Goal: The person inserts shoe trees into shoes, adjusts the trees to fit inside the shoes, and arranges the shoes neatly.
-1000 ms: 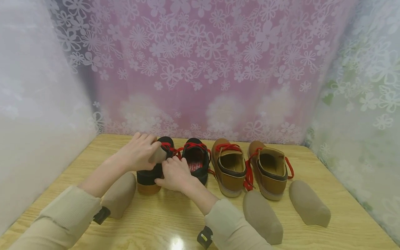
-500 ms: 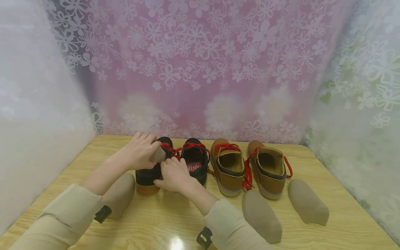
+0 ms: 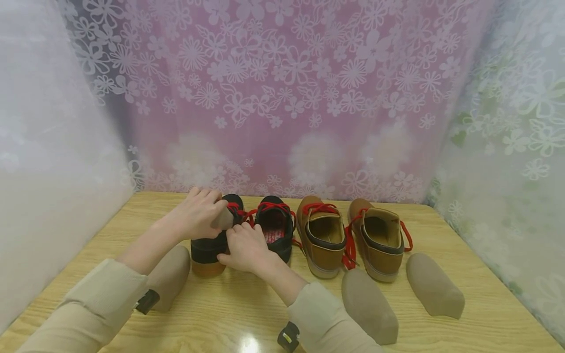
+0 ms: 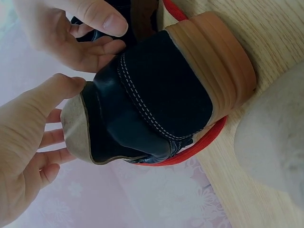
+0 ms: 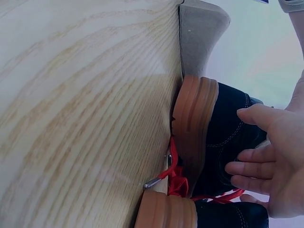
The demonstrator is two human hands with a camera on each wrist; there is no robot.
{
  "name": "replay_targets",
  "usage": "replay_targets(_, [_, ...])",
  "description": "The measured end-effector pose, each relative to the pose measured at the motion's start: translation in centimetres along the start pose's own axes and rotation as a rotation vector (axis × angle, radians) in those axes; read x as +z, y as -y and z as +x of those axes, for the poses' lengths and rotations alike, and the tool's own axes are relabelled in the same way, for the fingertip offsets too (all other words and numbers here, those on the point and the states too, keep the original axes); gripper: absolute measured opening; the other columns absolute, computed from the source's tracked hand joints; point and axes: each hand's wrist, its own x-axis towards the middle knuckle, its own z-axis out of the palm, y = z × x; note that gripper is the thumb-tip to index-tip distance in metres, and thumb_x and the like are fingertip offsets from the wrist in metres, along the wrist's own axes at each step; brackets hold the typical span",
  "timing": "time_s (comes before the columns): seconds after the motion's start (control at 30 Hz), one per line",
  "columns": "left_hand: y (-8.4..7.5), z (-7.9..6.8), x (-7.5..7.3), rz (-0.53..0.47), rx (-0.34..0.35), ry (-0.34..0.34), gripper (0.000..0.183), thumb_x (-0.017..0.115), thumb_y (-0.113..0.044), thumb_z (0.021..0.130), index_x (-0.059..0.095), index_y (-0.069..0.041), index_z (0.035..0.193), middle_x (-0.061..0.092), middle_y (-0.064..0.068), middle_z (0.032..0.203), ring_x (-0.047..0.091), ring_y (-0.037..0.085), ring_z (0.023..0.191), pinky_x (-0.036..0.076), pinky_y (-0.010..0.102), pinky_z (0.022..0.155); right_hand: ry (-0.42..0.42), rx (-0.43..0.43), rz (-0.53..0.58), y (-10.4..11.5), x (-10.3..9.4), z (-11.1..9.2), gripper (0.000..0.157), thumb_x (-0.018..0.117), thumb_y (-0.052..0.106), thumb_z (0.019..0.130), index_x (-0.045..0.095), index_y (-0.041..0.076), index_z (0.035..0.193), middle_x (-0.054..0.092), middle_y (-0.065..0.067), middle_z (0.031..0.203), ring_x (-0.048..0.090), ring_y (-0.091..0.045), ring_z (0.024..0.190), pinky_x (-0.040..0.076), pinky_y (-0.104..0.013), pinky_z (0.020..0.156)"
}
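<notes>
In the head view my left hand (image 3: 196, 213) grips a beige shoe insert (image 3: 224, 219) at the opening of the leftmost black shoe (image 3: 208, 252). The left wrist view shows the thumb on one side of the insert (image 4: 76, 128) and fingers on the other; its lower part is hidden inside the shoe. My right hand (image 3: 246, 245) is at the same shoe's right side. In the right wrist view its fingers (image 5: 254, 170) are loosely extended against the dark upper, with the thumb near the heel. The second black shoe (image 3: 287, 240), red-laced, stands just right.
Two brown shoes with red laces, one nearer (image 3: 324, 250) and one farther right (image 3: 384, 252), stand in the row. Beige inserts lie in front: one at left (image 3: 169, 279), two at right (image 3: 370, 306). A flowered curtain (image 3: 282, 98) hangs behind the wooden table (image 3: 220, 318).
Almost nothing differs. Both hands keep their places at the leftmost black shoe, and the head view has shifted very slightly.
</notes>
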Motion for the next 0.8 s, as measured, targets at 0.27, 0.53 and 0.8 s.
replay_targets(0.27, [-0.01, 0.00, 0.21, 0.006, -0.006, -0.005, 0.051, 0.080, -0.034, 0.068, 0.060, -0.003, 0.103, 0.052, 0.014, 0.101, 0.050, 0.033, 0.086, 0.036, 0.042, 0.073, -0.012, 0.021, -0.011, 0.33, 0.13, -0.04, 0.048, 0.061, 0.053, 0.083, 0.059, 0.013, 0.109, 0.057, 0.002, 0.101, 0.049, -0.017, 0.091, 0.039, -0.036, 0.080])
replay_targets(0.53, [0.05, 0.07, 0.41, 0.001, -0.004, -0.011, 0.052, 0.080, -0.035, 0.068, 0.059, -0.003, 0.103, 0.052, 0.013, 0.099, 0.049, 0.033, 0.086, 0.035, 0.043, 0.074, -0.027, 0.038, -0.023, 0.63, 0.38, -0.10, 0.048, 0.062, 0.052, 0.083, 0.059, 0.013, 0.111, 0.057, 0.001, 0.097, 0.049, -0.017, 0.089, 0.040, -0.036, 0.078])
replay_targets(0.8, [0.03, 0.21, 0.47, -0.010, -0.010, 0.002, 0.050, 0.079, -0.035, 0.069, 0.059, -0.003, 0.103, 0.052, 0.014, 0.099, 0.050, 0.033, 0.086, 0.036, 0.044, 0.075, -0.045, 0.031, -0.044, 0.73, 0.38, -0.21, 0.047, 0.062, 0.051, 0.083, 0.060, 0.012, 0.109, 0.057, 0.001, 0.093, 0.050, -0.017, 0.087, 0.041, -0.034, 0.075])
